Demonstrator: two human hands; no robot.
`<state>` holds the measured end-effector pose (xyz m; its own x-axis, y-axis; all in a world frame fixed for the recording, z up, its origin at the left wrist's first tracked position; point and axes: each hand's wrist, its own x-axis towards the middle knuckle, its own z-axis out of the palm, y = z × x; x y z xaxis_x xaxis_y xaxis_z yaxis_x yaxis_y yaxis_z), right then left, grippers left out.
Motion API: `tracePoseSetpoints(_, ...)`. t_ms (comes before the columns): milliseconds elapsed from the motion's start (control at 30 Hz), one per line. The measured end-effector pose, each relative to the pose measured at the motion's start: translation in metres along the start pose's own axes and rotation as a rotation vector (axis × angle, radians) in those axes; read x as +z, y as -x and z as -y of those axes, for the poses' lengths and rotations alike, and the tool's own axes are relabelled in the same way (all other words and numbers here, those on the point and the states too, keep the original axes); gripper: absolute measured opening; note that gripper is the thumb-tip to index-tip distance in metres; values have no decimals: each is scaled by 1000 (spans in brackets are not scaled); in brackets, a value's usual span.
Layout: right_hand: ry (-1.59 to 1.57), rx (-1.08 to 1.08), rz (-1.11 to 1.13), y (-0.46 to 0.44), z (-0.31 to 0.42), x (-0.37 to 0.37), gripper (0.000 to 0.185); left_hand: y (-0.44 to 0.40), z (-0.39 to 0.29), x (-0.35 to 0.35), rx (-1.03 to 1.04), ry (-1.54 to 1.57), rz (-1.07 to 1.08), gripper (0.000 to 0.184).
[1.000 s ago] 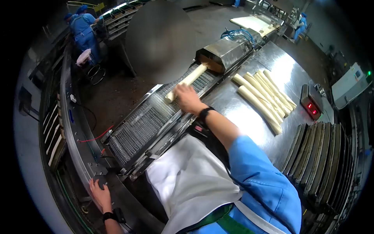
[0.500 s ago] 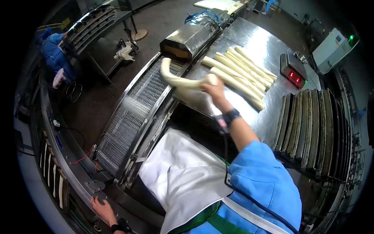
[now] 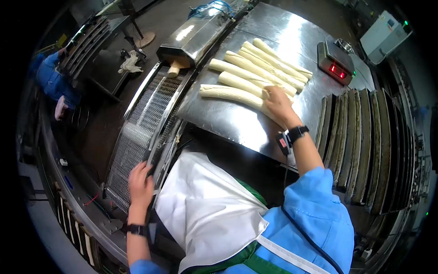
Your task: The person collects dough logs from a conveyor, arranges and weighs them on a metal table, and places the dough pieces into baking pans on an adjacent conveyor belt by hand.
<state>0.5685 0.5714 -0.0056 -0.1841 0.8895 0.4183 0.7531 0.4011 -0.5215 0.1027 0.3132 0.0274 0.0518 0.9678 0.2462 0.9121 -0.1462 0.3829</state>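
On the steel table (image 3: 214, 114), the nearest dough roll (image 3: 232, 93) lies alongside several other pale dough rolls (image 3: 255, 65). My right hand (image 3: 277, 105) is over its right-hand part, fingers curled down on the dough; the fingertips' exact grip is partly hidden. My left hand (image 3: 140, 185) hovers by the lower end of the mesh conveyor (image 3: 146, 121), holding nothing, its fingers apart. The end of another dough piece (image 3: 174, 70) pokes out from under the metal machine hood (image 3: 191, 34) onto the belt.
A scale (image 3: 336, 64) with red digits stands at the table's far right. Stacked long baking trays (image 3: 360, 146) are on my right. A co-worker in blue (image 3: 54, 77) is by a rack at the far left. A curved rail (image 3: 59, 160) runs along my left.
My right hand has brought the bent dough roll from above the conveyor onto the table, beside the others. My left hand has risen toward the belt. A new dough end shows at the hood.
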Motion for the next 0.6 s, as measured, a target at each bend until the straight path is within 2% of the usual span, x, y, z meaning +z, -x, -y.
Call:
tracePoseSetpoints(33, 98, 9, 173, -16, 2, -1, 21, -30, -22, 16, 81, 54, 38, 37)
tracePoseSetpoints(67, 146, 128, 295, -25, 25, -13, 31, -58, -45, 31, 215, 86, 69, 37)
tracePoseSetpoints(133, 204, 187, 508, -41, 7, -6, 31, -100, -91, 61, 347, 136, 199, 44)
tracePoseSetpoints(167, 204, 203, 506, -42, 3, -8, 31, -116, -113, 77, 396, 189, 248, 47)
tracePoseSetpoints(233, 77, 118, 639, -50, 2, -17, 31, -140, -149, 106, 500, 174, 344, 55)
tracePoseSetpoints(267, 79, 127, 639, -55, 3, -20, 31, -148, -163, 117, 542, 158, 393, 61)
tracePoseSetpoints(333, 192, 125, 829, -66, 7, -20, 36, -159, -184, 136, 562, 159, 505, 71)
tracePoseSetpoints(367, 198, 167, 778, -68, 16, -18, 37, -163, -190, 141, 567, 159, 509, 71)
tracePoseSetpoints(400, 152, 251, 818, -73, 22, -25, 31, -168, -194, 146, 592, 104, 524, 77)
tracePoseSetpoints(500, -294, 479, 719, -100, -28, -25, 15, -183, -196, 154, 603, -28, 565, 87)
tracePoseSetpoints(533, -379, 427, 644, -113, -44, -42, 12, -187, -195, 157, 567, -101, 593, 92)
tracePoseSetpoints(567, -550, 525, 576, -126, -45, -74, 12, -191, -194, 161, 574, -97, 586, 92)
tracePoseSetpoints(600, -599, 638, 405, -140, -60, -94, 17, -195, -193, 162, 585, -107, 587, 92)
